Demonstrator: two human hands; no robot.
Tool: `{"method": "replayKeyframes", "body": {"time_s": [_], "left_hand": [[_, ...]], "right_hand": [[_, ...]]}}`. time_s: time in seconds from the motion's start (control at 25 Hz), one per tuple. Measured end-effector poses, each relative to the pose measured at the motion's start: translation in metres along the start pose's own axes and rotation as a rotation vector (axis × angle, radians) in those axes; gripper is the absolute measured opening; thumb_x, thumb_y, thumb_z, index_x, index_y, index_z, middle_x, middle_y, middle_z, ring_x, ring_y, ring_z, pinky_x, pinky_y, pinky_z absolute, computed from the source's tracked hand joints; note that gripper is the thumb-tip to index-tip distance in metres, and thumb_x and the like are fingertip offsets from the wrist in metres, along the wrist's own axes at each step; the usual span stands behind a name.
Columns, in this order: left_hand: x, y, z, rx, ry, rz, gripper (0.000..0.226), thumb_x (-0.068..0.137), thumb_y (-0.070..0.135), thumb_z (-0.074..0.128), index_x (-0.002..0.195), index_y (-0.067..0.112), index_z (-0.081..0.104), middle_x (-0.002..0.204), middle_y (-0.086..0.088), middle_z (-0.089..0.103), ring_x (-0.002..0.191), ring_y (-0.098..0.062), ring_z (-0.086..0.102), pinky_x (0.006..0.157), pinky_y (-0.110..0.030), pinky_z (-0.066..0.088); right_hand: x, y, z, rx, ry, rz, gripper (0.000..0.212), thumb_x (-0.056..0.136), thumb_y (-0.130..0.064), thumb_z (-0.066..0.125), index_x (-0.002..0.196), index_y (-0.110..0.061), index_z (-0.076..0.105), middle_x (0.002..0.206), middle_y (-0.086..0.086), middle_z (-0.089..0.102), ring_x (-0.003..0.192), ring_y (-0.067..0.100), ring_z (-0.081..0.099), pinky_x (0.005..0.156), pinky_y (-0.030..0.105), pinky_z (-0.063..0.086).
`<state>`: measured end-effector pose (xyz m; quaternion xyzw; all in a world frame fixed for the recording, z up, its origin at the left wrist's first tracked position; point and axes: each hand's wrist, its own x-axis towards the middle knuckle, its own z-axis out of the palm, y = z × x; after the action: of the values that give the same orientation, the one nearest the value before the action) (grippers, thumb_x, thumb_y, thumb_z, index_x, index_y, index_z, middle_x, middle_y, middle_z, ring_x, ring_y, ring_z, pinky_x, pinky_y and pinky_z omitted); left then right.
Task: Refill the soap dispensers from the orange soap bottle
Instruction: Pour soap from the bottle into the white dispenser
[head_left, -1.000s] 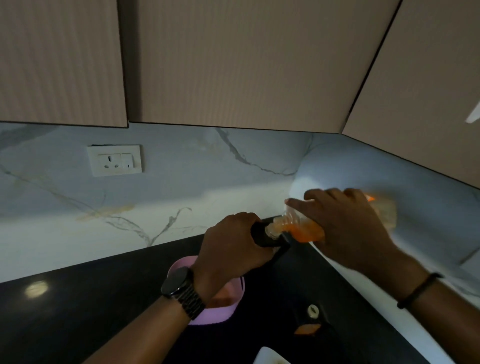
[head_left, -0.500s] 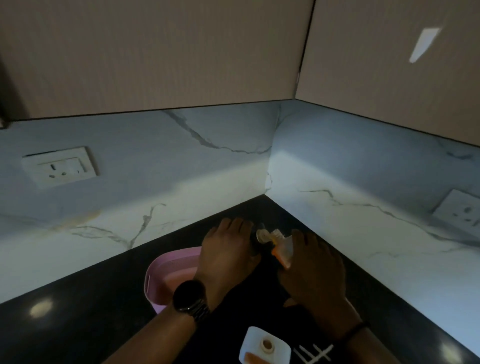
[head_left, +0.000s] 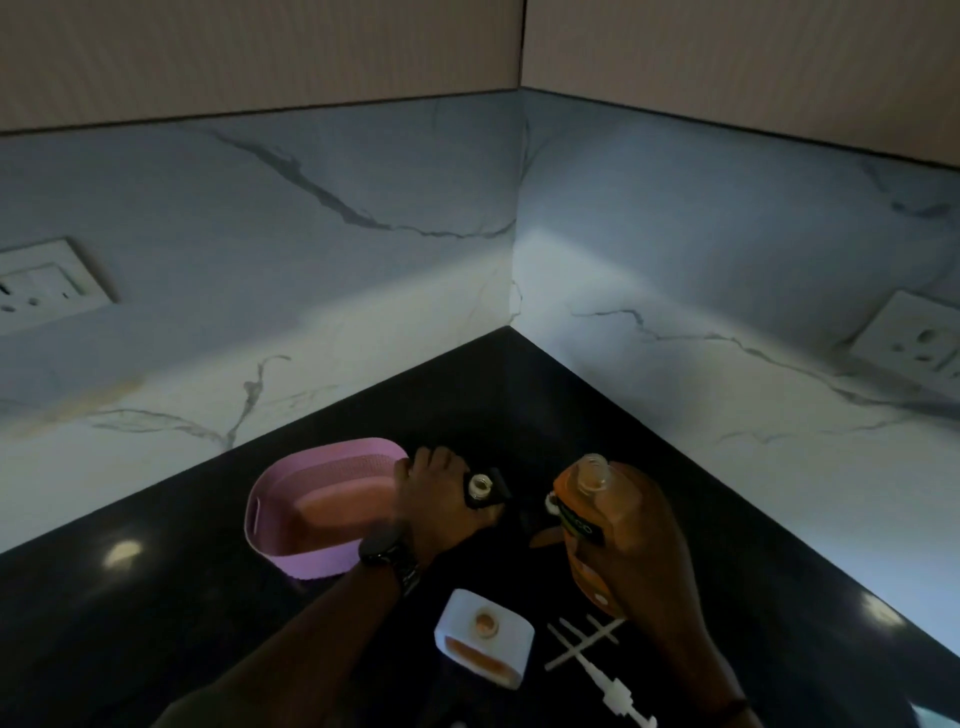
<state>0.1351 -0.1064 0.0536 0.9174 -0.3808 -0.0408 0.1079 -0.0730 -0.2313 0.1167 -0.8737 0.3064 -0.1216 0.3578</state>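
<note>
Within the right hand (head_left: 649, 540), fingers around it, orange soap bottle (head_left: 584, 525), upright.

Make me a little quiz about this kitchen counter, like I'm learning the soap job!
1. True or false: the orange soap bottle in the right hand has its cap on.
2. Which hand holds the black dispenser? A: left hand. B: right hand. C: neither.
3. What colour is the tub on the counter?

Key
1. False. Its mouth is open at the top.
2. A. The left hand grips it.
3. Pink.
</note>
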Motion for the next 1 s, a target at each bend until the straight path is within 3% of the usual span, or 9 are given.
{"method": "replayKeyframes", "body": {"time_s": [0.16, 0.32, 0.44, 0.48, 0.56, 0.64, 0.76, 0.88, 1.0], "left_hand": [[-0.001, -0.013, 0.023, 0.055, -0.126, 0.035, 0.079, 0.069, 0.082, 0.045, 0.126, 0.029, 0.057, 0.142, 0.001, 0.038, 0.131, -0.026, 0.035, 0.107, -0.054, 0.029], [-0.014, -0.021, 0.025, -0.027, -0.160, -0.021, 0.085, 0.069, 0.085, 0.049, 0.135, 0.031, 0.050, 0.153, 0.001, 0.030, 0.137, -0.028, 0.030, 0.111, -0.059, 0.026], [-0.041, -0.025, 0.020, -0.283, -0.099, -0.012, 0.082, 0.070, 0.083, 0.060, 0.136, 0.038, 0.040, 0.144, 0.010, 0.038, 0.128, -0.011, 0.039, 0.111, -0.046, 0.034], [-0.055, -0.029, 0.024, -0.339, -0.132, 0.089, 0.080, 0.070, 0.081, 0.064, 0.135, 0.042, 0.038, 0.142, 0.014, 0.040, 0.126, -0.005, 0.040, 0.112, -0.043, 0.036], [-0.082, -0.033, 0.028, -0.290, -0.280, 0.282, 0.088, 0.068, 0.078, 0.069, 0.142, 0.046, 0.034, 0.150, 0.018, 0.036, 0.136, -0.002, 0.032, 0.117, -0.038, 0.024], [-0.091, -0.038, 0.034, -0.187, -0.381, 0.363, 0.083, 0.073, 0.068, 0.072, 0.144, 0.037, 0.040, 0.149, 0.014, 0.040, 0.137, -0.007, 0.030, 0.115, -0.030, 0.016], [-0.090, -0.039, 0.025, -0.308, -0.276, 0.337, 0.061, 0.078, 0.059, 0.072, 0.131, 0.033, 0.056, 0.134, 0.013, 0.058, 0.123, -0.005, 0.049, 0.110, -0.035, 0.037], [-0.090, -0.046, -0.014, -0.682, -0.122, 0.160, 0.048, 0.079, 0.051, 0.078, 0.121, 0.038, 0.060, 0.119, 0.020, 0.066, 0.111, 0.004, 0.061, 0.096, -0.035, 0.053], [-0.086, -0.054, -0.076, -0.898, 0.046, 0.046, 0.043, 0.078, 0.040, 0.083, 0.115, 0.043, 0.060, 0.113, 0.029, 0.066, 0.104, 0.007, 0.063, 0.087, -0.025, 0.054]], "right_hand": [[-0.016, 0.016, -0.003, 0.087, 0.027, 0.068, 0.069, 0.078, -0.012, 0.078, 0.136, -0.023, 0.042, 0.138, 0.003, 0.049, 0.129, 0.020, 0.046, 0.111, 0.045, 0.036], [-0.027, 0.021, 0.004, 0.198, 0.096, 0.060, 0.074, 0.072, -0.008, 0.082, 0.122, -0.051, 0.047, 0.133, 0.000, 0.057, 0.124, 0.020, 0.054, 0.105, 0.044, 0.044], [-0.031, 0.015, 0.013, 0.120, -0.017, -0.003, 0.068, 0.078, -0.003, 0.077, 0.129, -0.038, 0.046, 0.135, 0.010, 0.055, 0.128, 0.026, 0.050, 0.110, 0.044, 0.038], [-0.032, 0.011, 0.015, 0.114, 0.020, -0.026, 0.074, 0.078, -0.003, 0.078, 0.124, -0.048, 0.041, 0.135, 0.009, 0.055, 0.127, 0.026, 0.050, 0.109, 0.046, 0.039], [-0.030, 0.008, 0.020, 0.149, 0.111, -0.080, 0.078, 0.075, -0.001, 0.079, 0.112, -0.058, 0.040, 0.132, 0.007, 0.058, 0.125, 0.026, 0.053, 0.106, 0.050, 0.043], [-0.027, 0.004, 0.028, 0.074, 0.109, -0.136, 0.068, 0.075, -0.007, 0.080, 0.120, -0.044, 0.044, 0.131, 0.006, 0.057, 0.125, 0.025, 0.053, 0.106, 0.051, 0.043], [-0.015, -0.009, 0.029, -0.019, 0.152, -0.215, 0.079, 0.073, -0.019, 0.084, 0.134, -0.036, 0.037, 0.139, -0.002, 0.050, 0.130, 0.015, 0.046, 0.107, 0.045, 0.042], [0.010, -0.033, 0.012, -0.112, 0.241, -0.470, 0.076, 0.071, -0.018, 0.085, 0.135, -0.029, 0.046, 0.130, -0.006, 0.056, 0.120, 0.004, 0.049, 0.099, 0.039, 0.049], [0.040, -0.080, -0.011, -0.369, 0.413, -0.645, 0.065, 0.075, -0.030, 0.081, 0.134, -0.020, 0.055, 0.126, 0.004, 0.061, 0.114, 0.019, 0.057, 0.093, 0.048, 0.048]]}}
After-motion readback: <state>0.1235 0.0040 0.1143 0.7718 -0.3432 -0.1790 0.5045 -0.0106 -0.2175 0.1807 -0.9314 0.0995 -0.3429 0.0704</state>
